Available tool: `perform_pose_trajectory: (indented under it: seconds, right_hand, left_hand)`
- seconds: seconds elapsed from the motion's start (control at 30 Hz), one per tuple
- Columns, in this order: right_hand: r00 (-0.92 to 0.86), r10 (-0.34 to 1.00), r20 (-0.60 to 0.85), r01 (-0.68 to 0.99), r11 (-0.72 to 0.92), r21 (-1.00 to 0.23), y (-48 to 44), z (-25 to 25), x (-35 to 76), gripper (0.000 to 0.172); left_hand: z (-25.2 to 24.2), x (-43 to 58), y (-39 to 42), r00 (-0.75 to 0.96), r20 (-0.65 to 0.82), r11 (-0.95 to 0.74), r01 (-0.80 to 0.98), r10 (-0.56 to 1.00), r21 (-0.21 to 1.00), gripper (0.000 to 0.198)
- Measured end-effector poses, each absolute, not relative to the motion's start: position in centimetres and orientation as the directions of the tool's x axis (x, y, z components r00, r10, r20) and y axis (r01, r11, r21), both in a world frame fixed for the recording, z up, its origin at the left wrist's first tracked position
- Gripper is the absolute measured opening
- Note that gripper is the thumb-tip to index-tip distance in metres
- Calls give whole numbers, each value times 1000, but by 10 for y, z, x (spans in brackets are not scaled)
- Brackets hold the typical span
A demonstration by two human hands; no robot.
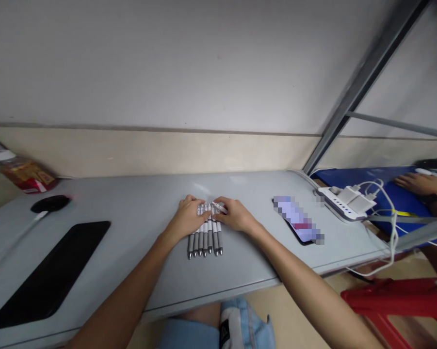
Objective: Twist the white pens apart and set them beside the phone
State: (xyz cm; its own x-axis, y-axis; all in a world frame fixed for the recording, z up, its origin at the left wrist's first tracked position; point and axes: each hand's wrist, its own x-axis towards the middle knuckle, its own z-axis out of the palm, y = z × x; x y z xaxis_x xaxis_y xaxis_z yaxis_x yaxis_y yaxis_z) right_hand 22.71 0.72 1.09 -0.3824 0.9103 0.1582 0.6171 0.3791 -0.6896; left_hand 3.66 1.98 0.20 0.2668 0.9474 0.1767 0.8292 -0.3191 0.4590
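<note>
Several white pens [205,240] with grey grips and silver tips lie side by side on the grey table [247,261], tips toward me. My left hand [189,215] curls around the left side of the row, its thumb and fingers closed on the upper part of the pens. On the other side, my right hand [235,213] has its fingers closed at the upper ends of the rightmost pens. A whitish pen end slants between its thumb and fingers. A small gap separates the two rightmost pens from the others. My fingers partly hide the pens' upper ends.
A black mat [54,276] and a round black object [51,203] with a cable lie left, near a red-labelled jar [25,174]. Right are a phone [298,220] and a white power strip [344,203] with cables. Another person's hand [422,184] rests beyond the metal frame, above a red stool [396,300].
</note>
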Motion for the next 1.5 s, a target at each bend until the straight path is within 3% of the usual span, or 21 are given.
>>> perform_pose_trajectory:
  seconds: [0.33,0.9,1.0,1.17,1.33,1.5]
  right_hand:
    - [-347,922,173,625,365,-690,6,9,222,35]
    - [-273,933,234,549,351,-759,10,14,224,29]
    - [-222,954,200,438,281,-854,13,18,226,32]
    - [-137,989,63,40,69,-997,12,31,230,35]
    - [-114,990,86,-310,47,-950,13,38,237,33]
    - [-5,998,68,-418,60,-907,13,38,234,40]
  left_hand:
    - [5,25,26,225,196,-295,812,955,504,44]
    - [13,21,27,164,260,-291,757,951,585,36]
    - [15,22,27,162,300,-316,741,940,592,32]
    - [22,34,18,226,406,-437,703,885,561,23]
    - [31,51,1,373,440,-575,580,817,577,20]
    - [31,58,-6,433,323,-525,515,842,678,28]
